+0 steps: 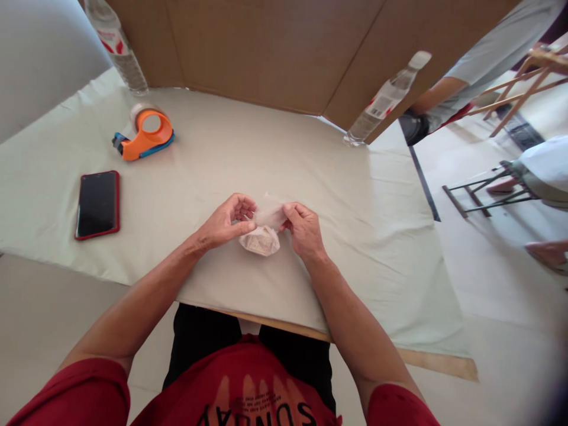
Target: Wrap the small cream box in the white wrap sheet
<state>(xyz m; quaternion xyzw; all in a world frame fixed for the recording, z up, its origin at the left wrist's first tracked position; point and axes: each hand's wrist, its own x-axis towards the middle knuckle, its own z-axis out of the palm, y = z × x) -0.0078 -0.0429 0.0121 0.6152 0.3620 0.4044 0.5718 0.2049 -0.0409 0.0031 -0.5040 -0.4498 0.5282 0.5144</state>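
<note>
I see the packet point(261, 243) on the table point(222, 160) between two hands: right hand point(306, 229) pinching its film point(268, 210), left hand point(225, 220) curved loosely open beside it. Probably light, slippery; I'd grip its firmer sides.

We read SUNDAY, upside down, on the red shirt point(248, 378), its smaller lines too blurred. We cannot make out words on the left bottle point(118, 50) or right bottle point(384, 103).

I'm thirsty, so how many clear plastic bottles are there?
2: a clear plastic bottle near the left end of the brown cardboard panel, another clear plastic bottle near its right; more might be hidden.
</note>
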